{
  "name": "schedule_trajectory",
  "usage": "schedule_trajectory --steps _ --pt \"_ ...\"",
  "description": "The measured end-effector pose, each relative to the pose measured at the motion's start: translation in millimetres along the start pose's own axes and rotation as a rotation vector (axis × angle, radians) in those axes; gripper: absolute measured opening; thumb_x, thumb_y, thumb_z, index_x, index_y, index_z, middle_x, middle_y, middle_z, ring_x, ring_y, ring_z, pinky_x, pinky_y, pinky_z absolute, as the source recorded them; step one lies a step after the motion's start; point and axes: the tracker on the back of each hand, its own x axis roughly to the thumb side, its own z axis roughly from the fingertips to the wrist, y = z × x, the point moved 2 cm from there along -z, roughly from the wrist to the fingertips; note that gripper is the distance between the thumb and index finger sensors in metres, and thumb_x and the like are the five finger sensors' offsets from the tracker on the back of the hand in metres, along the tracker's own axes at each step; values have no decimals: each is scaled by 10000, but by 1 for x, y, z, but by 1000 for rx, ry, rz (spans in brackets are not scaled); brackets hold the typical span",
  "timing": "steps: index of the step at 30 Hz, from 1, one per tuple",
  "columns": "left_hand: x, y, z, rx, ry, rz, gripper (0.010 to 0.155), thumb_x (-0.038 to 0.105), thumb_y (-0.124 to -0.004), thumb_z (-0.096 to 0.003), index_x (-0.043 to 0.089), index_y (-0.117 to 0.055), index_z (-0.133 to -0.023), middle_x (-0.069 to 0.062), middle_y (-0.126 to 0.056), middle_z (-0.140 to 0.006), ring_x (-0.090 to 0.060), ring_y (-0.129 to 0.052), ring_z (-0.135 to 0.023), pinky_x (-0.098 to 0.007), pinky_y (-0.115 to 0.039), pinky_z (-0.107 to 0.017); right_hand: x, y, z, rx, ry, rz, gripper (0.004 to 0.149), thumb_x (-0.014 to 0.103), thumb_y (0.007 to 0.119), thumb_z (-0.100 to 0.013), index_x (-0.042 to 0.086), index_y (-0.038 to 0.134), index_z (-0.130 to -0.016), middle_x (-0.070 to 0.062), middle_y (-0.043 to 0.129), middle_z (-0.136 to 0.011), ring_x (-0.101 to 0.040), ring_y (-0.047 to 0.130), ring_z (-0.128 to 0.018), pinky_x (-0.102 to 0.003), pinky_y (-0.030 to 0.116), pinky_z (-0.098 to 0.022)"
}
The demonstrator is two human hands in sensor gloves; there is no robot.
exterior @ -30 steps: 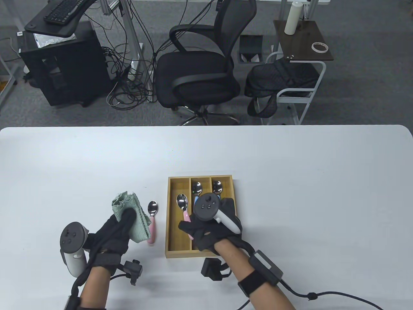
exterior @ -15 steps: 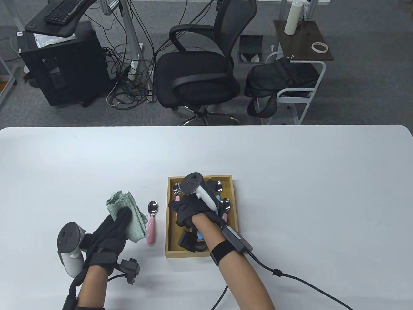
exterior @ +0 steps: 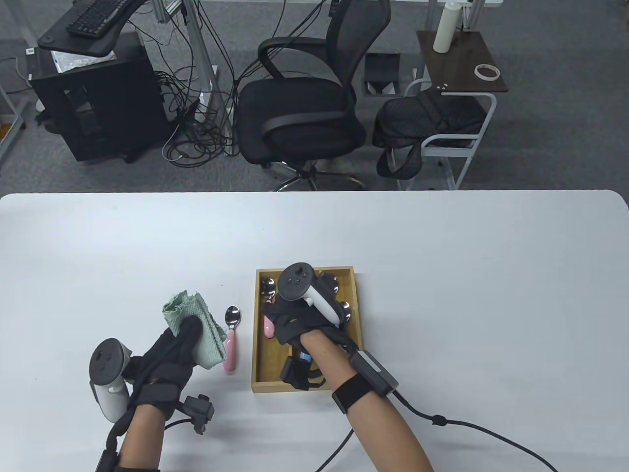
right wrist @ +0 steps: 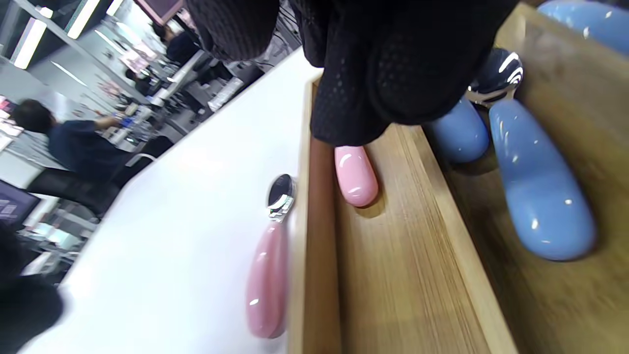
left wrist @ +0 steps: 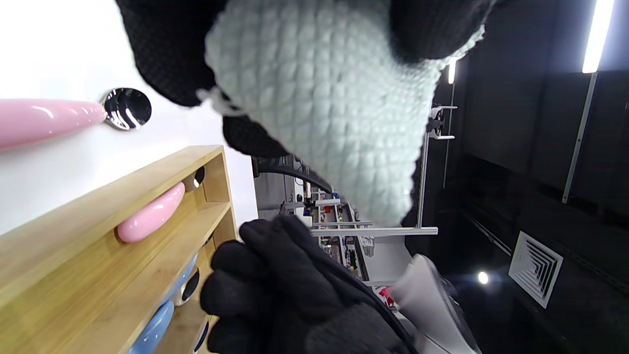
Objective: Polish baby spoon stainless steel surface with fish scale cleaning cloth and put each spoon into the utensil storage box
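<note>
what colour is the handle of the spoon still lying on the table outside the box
Pink. The spoon lies beside the box; the right wrist view shows it best.

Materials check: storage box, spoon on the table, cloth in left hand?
Storage box: looks like light wood or bamboo, matte, visible grain. Spoon on the table: mirror-bright bowl, likely polished steel; glossy pink handle, probably plastic or silicone. Cloth: pale green textile with a scale-like woven texture, gripped by the left hand.

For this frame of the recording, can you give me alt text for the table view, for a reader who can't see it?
The right hand reaches into a wooden utensil box, over a pink-handled spoon in its left compartment. The left hand holds a green cloth beside another pink spoon lying on the white table.
</note>
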Motion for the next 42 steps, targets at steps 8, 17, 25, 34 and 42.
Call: schedule_trajectory --steps 8,17,25,34,42 --pt "1 -16 -1 -96 -20 13 538 497 -598 -645 109 -724 -996 -68 -920 -858 -299 -1005 -715 -532 -797 -586 -13 -16 69 -59 -216 -62 507 451 596 -654 136 598 -1052 -138 755 -979 -283 936 -716 -408 853 -535" --pt "5 -55 3 -314 -88 -49 589 522 -542 -651 118 -651 -1066 -134 -843 -962 -376 -932 -811 -588 -734 -630 -48 -7 121 -122 -377 -165 487 466 596 -650 159 629 -1027 -116 748 -991 -312 901 -772 -456 816 -582" --pt "1 -88 12 -439 -94 -92 618 536 -505 -647 132 -595 -1105 -167 -767 -1037 -419 -865 -881 -614 -698 -652 -66 12 131 -98 -450 -158 507 495 602 -641 163 632 -1023 -103 763 -978 -301 913 -759 -452 823 -576" --pt "-1 -104 16 -496 -108 -138 647 536 -485 -649 131 -507 -1152 -224 -661 -1104 -468 -780 -943 -645 -646 -673 -58 20 135 -85 -495 -137 701 592 647 -600 94 532 -1079 -120 742 -989 -311 903 -769 -465 818 -578" --pt "-3 -125 23 -620 -129 -224 725 537 -440 -649 76 -312 -1194 -297 -459 -1173 -542 -618 -1020 -694 -559 -694 -50 26 139 -196 -482 -104 688 572 742 -565 125 549 -1051 -148 705 -1009 -326 885 -793 -482 814 -580"
